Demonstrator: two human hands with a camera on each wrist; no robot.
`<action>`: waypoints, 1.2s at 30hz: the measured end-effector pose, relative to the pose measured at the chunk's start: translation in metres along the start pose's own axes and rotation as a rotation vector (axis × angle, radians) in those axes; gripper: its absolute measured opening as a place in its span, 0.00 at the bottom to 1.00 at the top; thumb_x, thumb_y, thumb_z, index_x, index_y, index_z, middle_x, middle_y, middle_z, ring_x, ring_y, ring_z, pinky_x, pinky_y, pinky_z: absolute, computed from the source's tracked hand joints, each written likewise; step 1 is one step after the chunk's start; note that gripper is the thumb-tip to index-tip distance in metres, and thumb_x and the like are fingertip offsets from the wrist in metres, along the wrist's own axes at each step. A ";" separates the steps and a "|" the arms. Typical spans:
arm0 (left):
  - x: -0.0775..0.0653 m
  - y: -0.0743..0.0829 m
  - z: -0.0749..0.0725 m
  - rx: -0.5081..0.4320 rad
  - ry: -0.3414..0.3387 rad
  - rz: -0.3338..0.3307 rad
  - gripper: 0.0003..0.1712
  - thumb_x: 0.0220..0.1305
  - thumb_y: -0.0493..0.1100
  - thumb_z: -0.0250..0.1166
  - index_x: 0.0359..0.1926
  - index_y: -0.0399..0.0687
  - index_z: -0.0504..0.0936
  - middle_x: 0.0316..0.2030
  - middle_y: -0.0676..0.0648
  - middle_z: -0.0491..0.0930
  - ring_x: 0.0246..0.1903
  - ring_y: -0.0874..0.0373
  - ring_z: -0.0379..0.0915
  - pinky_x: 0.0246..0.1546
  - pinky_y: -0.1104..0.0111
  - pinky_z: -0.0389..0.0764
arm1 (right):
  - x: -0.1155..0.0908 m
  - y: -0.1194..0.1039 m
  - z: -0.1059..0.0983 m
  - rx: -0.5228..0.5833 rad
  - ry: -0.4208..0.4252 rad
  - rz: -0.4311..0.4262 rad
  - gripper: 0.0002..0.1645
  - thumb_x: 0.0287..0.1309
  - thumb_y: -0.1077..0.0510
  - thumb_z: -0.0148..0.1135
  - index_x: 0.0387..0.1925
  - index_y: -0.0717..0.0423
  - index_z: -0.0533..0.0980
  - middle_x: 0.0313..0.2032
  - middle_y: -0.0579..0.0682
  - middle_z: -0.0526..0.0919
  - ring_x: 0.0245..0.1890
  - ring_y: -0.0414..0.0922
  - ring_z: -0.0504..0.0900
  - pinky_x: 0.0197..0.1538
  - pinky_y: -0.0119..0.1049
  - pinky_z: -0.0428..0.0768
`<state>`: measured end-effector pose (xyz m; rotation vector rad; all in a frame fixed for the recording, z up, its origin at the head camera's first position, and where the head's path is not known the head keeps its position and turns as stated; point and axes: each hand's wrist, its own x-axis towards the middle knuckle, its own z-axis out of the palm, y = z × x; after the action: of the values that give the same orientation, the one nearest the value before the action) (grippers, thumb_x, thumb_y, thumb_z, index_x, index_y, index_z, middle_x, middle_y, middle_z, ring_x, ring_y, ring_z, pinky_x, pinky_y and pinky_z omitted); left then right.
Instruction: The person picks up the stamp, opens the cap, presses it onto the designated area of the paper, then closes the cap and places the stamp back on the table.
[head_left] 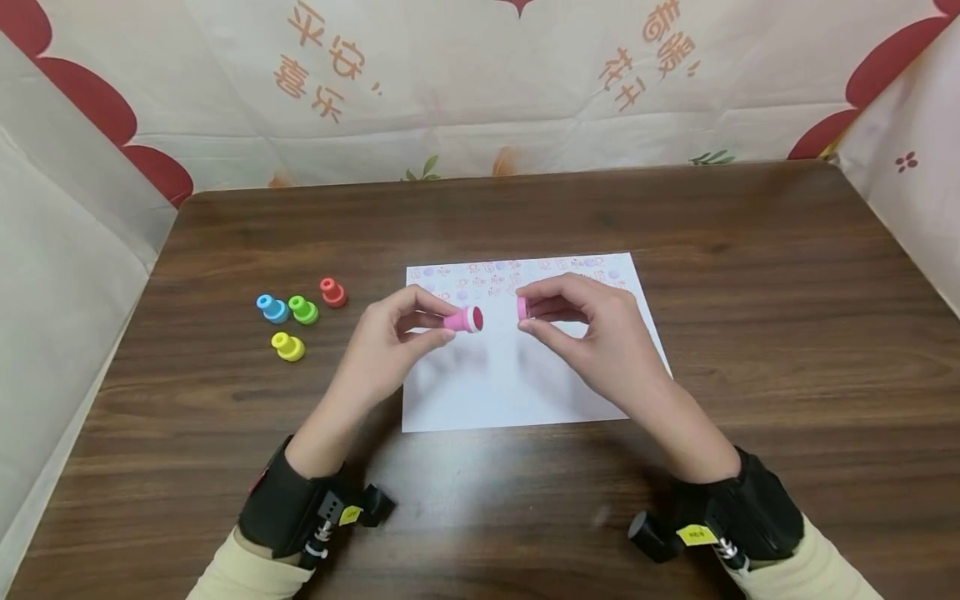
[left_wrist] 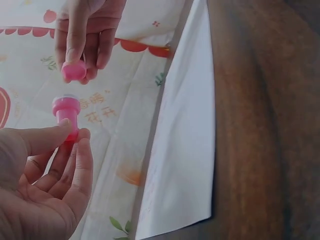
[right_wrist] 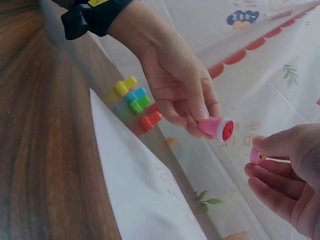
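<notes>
My left hand (head_left: 386, 346) pinches a pink stamp (head_left: 461, 321) by its handle, and its red stamping face points toward the other hand. Between thumb and fingertips my right hand (head_left: 600, 333) holds the small pink cap (head_left: 522, 308), apart from the stamp by a short gap. Both hands are above a white sheet of paper (head_left: 495, 383), whose upper part carries rows of small red and purple prints. In the right wrist view the red face of the stamp (right_wrist: 227, 130) and the cap (right_wrist: 257, 155) stand opposite each other.
Left of the paper, blue (head_left: 272, 308), green (head_left: 303, 310), red (head_left: 333, 292) and yellow (head_left: 288, 346) stamps stand on the brown wooden table (head_left: 787, 333). A white printed cloth (head_left: 465, 83) hangs behind the table and at its sides.
</notes>
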<state>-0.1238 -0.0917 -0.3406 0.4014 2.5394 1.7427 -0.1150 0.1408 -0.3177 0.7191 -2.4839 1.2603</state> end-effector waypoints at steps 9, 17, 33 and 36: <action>0.001 0.004 -0.007 -0.015 0.031 0.013 0.13 0.55 0.32 0.69 0.42 0.40 0.80 0.42 0.43 0.84 0.40 0.58 0.80 0.47 0.55 0.84 | 0.004 0.000 -0.007 -0.011 0.024 0.019 0.20 0.43 0.62 0.75 0.43 0.57 0.82 0.34 0.48 0.87 0.34 0.36 0.84 0.43 0.38 0.86; 0.001 0.009 -0.014 0.033 0.050 0.038 0.13 0.55 0.33 0.69 0.43 0.40 0.80 0.43 0.43 0.83 0.40 0.57 0.82 0.46 0.56 0.84 | 0.007 0.001 -0.009 -0.005 0.036 0.020 0.20 0.44 0.64 0.74 0.43 0.58 0.82 0.36 0.49 0.87 0.34 0.36 0.84 0.44 0.38 0.86; 0.039 0.025 -0.010 0.569 -0.009 0.073 0.14 0.55 0.42 0.71 0.44 0.47 0.84 0.42 0.45 0.85 0.40 0.53 0.79 0.42 0.58 0.85 | 0.005 0.004 -0.013 -0.028 0.034 0.050 0.21 0.44 0.64 0.74 0.44 0.57 0.81 0.37 0.49 0.87 0.34 0.36 0.83 0.42 0.39 0.86; 0.044 0.028 -0.006 0.647 -0.048 0.058 0.14 0.56 0.42 0.70 0.45 0.50 0.84 0.43 0.45 0.84 0.42 0.52 0.77 0.43 0.58 0.84 | 0.004 0.005 -0.014 -0.027 0.036 0.053 0.20 0.45 0.63 0.74 0.44 0.57 0.81 0.37 0.49 0.87 0.34 0.36 0.83 0.43 0.39 0.86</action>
<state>-0.1624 -0.0772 -0.3070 0.5237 3.0212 0.8566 -0.1211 0.1531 -0.3109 0.6227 -2.5014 1.2441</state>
